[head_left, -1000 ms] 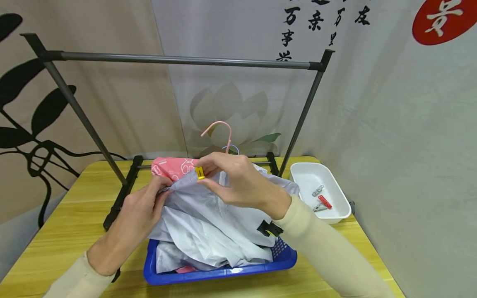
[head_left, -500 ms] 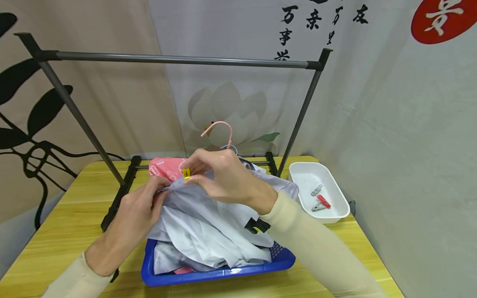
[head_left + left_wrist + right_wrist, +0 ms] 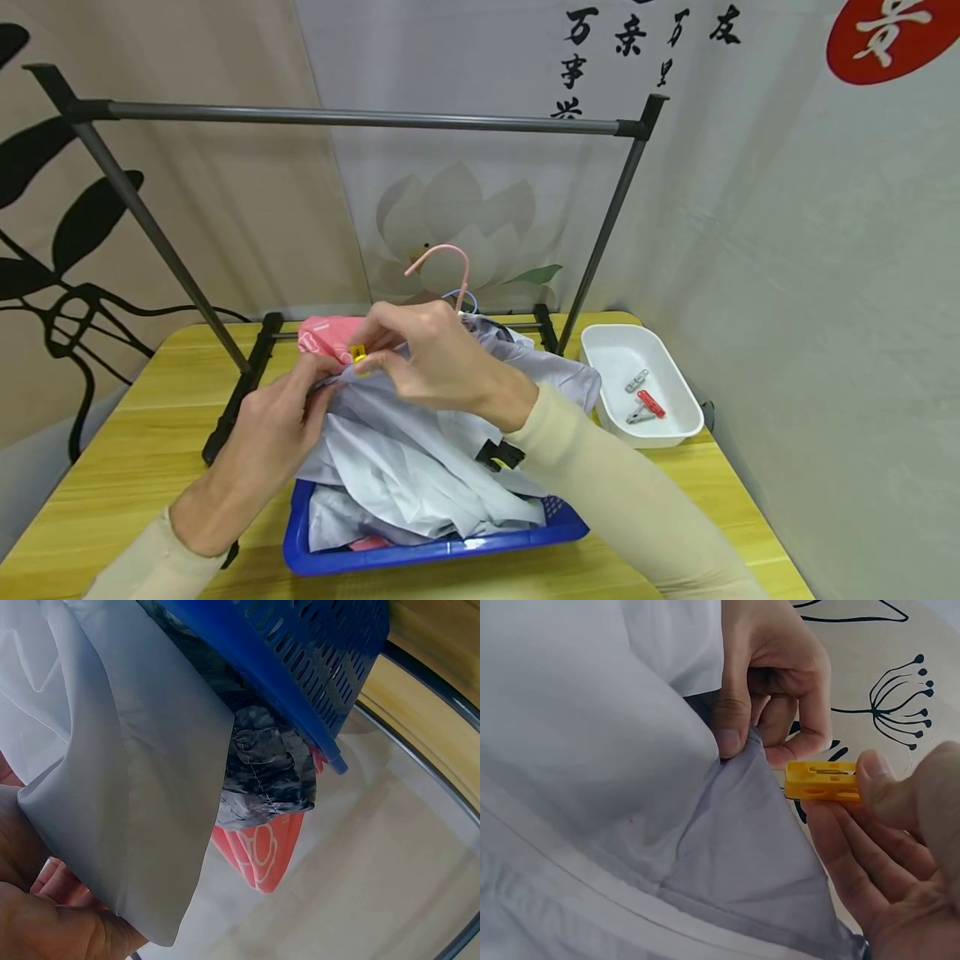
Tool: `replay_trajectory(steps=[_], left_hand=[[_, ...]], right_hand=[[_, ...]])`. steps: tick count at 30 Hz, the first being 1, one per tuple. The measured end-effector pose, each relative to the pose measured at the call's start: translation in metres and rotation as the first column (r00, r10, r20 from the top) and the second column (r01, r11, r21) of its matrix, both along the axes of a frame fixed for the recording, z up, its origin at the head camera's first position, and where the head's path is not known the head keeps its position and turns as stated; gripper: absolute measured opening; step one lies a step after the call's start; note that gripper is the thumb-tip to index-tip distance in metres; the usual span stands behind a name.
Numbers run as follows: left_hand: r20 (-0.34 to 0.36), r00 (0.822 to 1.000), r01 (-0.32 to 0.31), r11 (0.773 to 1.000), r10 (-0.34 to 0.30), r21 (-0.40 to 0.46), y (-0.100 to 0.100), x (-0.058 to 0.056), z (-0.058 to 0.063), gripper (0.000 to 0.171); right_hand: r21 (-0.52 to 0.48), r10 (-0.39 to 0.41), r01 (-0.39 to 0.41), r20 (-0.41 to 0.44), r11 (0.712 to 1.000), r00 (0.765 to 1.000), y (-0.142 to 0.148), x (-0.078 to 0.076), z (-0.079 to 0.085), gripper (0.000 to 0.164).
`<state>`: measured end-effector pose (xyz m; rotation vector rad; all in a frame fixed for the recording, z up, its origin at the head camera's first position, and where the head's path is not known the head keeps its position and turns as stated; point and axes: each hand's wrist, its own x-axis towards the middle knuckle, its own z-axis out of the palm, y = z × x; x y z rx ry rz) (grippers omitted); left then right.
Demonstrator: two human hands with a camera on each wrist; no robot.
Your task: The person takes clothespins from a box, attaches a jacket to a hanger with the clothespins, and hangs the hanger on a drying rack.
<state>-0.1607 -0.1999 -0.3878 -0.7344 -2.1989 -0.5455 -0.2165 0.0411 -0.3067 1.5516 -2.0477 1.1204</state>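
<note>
A light grey garment [image 3: 420, 458] with a white zip lies over the blue basket [image 3: 435, 557]. My left hand [image 3: 266, 429] pinches the garment's edge between thumb and fingers. Between the thumb and fingers of my right hand [image 3: 438, 354] is a yellow clothespin [image 3: 821, 781]. In the right wrist view, the clothespin's tip is right at the slanting cloth edge, just beside my left fingers; whether it grips the cloth I cannot tell. A pink hanger hook [image 3: 465, 267] rises behind my right hand. Most of the hanger is hidden.
A dark metal rack [image 3: 360, 117] stands over the back of the table [image 3: 120, 475]. At the right, a white tray [image 3: 600, 346] holds several clothespins, one of them red [image 3: 651, 404]. Pink patterned cloth [image 3: 326, 335] and dark patterned cloth [image 3: 262, 761] show beyond the basket.
My right hand has moved left with the yellow clothespin, from over the garment's middle to close beside my left fingers. The left hand keeps its grip with hardly any movement.
</note>
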Motion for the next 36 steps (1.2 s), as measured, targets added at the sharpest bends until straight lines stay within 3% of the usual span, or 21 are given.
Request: replay_trajectory(steps=[14, 36], left_hand=[[-0.020, 1.000, 0.013, 1.000, -0.013, 0.004, 0.000, -0.001, 0.000, 0.050], [-0.019, 1.000, 0.010, 1.000, -0.009, 0.011, 0.000, -0.001, -0.001, 0.049]], right_hand=[[-0.033, -0.030, 0.029, -0.041, 0.999, 0.999, -0.011, -0.004, -0.002, 0.015], [0.074, -0.109, 0.116, -0.092, 0.990, 0.990, -0.027, -0.005, 0.000, 0.019]])
